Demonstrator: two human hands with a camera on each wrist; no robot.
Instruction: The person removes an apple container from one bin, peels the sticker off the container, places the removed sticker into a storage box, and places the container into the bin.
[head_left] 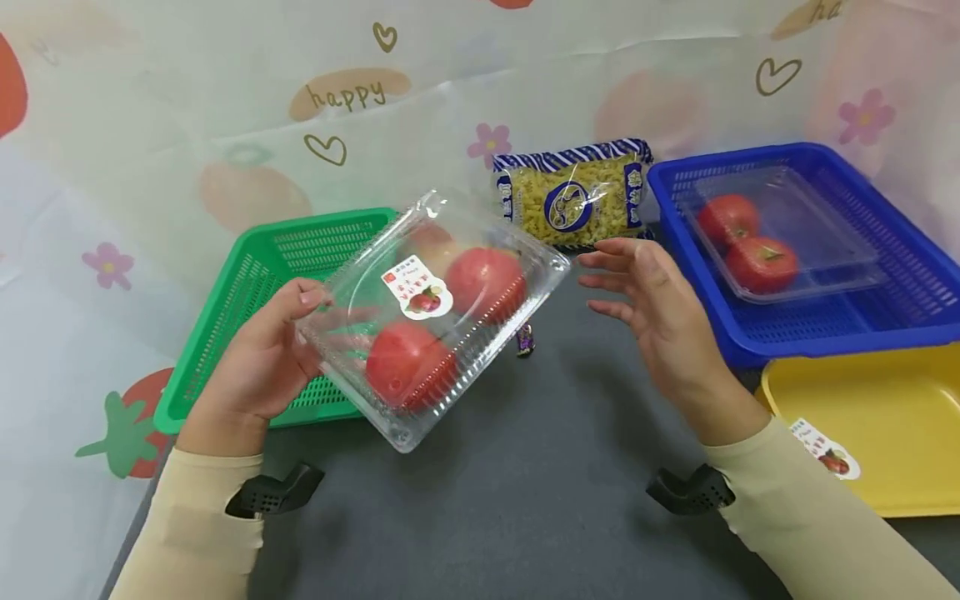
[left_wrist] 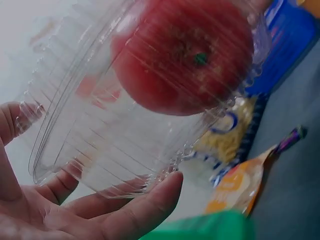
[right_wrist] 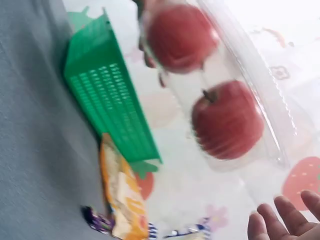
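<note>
A clear plastic clamshell box (head_left: 453, 332) is held up, tilted, above the table. Inside are red fruits: a tomato with a green stem scar (left_wrist: 187, 60) in the left wrist view, and two with short stems, like apples (right_wrist: 228, 120), in the right wrist view. A white label (head_left: 417, 287) sticks to its lid. My left hand (head_left: 258, 358) grips the box's left corner, thumb on top and fingers underneath. My right hand (head_left: 667, 325) hovers just off the opposite corner, fingers spread and slightly bent, touching nothing.
Behind the box stands a green basket (head_left: 217, 333). A bag of pasta (head_left: 573, 200) lies at the back. On the right, a blue basket (head_left: 780, 337) holds another clear box (head_left: 832, 242) with red fruits, beside a yellow tray (head_left: 900, 417). An orange packet (right_wrist: 122, 195) and purple-wrapped candy (head_left: 525, 340) lie below.
</note>
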